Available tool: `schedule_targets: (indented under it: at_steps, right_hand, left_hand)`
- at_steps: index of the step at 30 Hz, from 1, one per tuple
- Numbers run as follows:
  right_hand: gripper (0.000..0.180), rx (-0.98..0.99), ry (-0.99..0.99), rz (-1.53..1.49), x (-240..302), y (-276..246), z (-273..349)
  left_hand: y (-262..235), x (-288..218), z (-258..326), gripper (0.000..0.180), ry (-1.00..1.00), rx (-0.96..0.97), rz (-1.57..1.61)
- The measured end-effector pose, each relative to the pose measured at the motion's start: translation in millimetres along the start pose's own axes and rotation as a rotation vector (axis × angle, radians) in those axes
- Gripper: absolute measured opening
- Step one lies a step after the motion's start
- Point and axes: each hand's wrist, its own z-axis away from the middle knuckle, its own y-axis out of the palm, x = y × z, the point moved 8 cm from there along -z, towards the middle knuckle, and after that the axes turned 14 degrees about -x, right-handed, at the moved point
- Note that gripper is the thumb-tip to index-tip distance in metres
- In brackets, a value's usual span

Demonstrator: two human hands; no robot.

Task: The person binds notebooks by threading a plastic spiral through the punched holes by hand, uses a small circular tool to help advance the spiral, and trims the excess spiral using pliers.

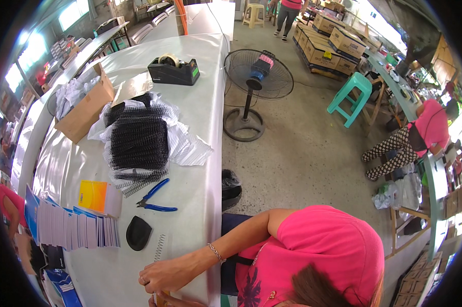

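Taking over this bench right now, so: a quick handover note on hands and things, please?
Hands: your own are not in view; a pink-shirted person's hand rests at the table edge, beside a loose wire spiral.
Things: blue pliers lie untouched; black coil pile behind them; fanned pads left.
Done or left: whether pads are bound cannot be told.

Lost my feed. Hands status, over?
Right hand curled at table edge, hold unclear. Left hand barely in frame. Spiral wire just beyond fingers; nothing blocking.

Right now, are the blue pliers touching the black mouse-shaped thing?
Apart. The head view shows bare table between the blue pliers and the black mouse-shaped thing.
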Motion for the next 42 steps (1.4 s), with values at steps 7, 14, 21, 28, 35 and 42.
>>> schedule_targets:
  at_steps: [7, 14, 21, 28, 35, 42]
  right_hand:
    - [0.02, -0.018, -0.05, 0.019, 7, -8, -2]
    - [0.017, 0.011, -0.05, 0.129, 7, -4, -1]
    - [0.015, -0.025, -0.102, 0.276, 6, 1, 2]
    - [0.015, -0.006, -0.081, 0.28, 2, 9, 0]
    - [0.015, -0.024, -0.079, 0.301, -3, 17, 3]
    - [0.015, -0.056, -0.128, 0.358, 3, 12, 2]
  left_hand:
    - [2, 12, -2, 0.05, -0.044, -0.005, 0.072]
    - [3, -7, 2, 0.052, -0.132, -0.001, 0.129]
    - [4, -7, 2, 0.051, -0.089, -0.013, 0.111]
    - [4, -8, 0, 0.052, -0.141, -0.034, 0.151]
    - [8, -6, 2, 0.045, -0.143, -0.015, 0.185]
    - [7, -3, 5, 0.039, -0.165, -0.021, 0.234]
